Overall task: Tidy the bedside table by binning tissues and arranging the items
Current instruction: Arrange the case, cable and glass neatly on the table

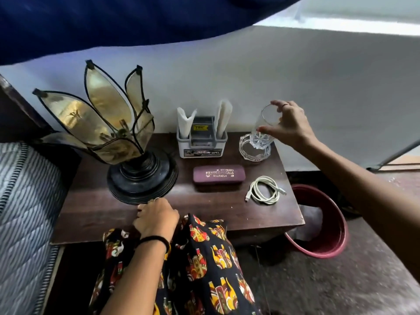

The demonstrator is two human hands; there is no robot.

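My right hand (287, 123) grips the rim of a clear drinking glass (261, 134), tilted, its base in or just over a glass ashtray (246, 147) at the back right of the dark wooden bedside table (95, 214). My left hand (156, 218) rests curled on the table's front edge, holding nothing that I can see. A grey holder (202, 142) with white tissues (185, 121) stands at the back. A maroon spectacle case (219, 175) lies mid-table, and a coiled white cable (266, 189) lies to its right.
A petal-shaped lamp (106, 119) on a black round base (142, 178) fills the table's left. A red bin (325, 221) stands on the floor right of the table. A striped bed cover (25, 212) is at the left. My patterned clothing (204, 264) overlaps the table's front edge.
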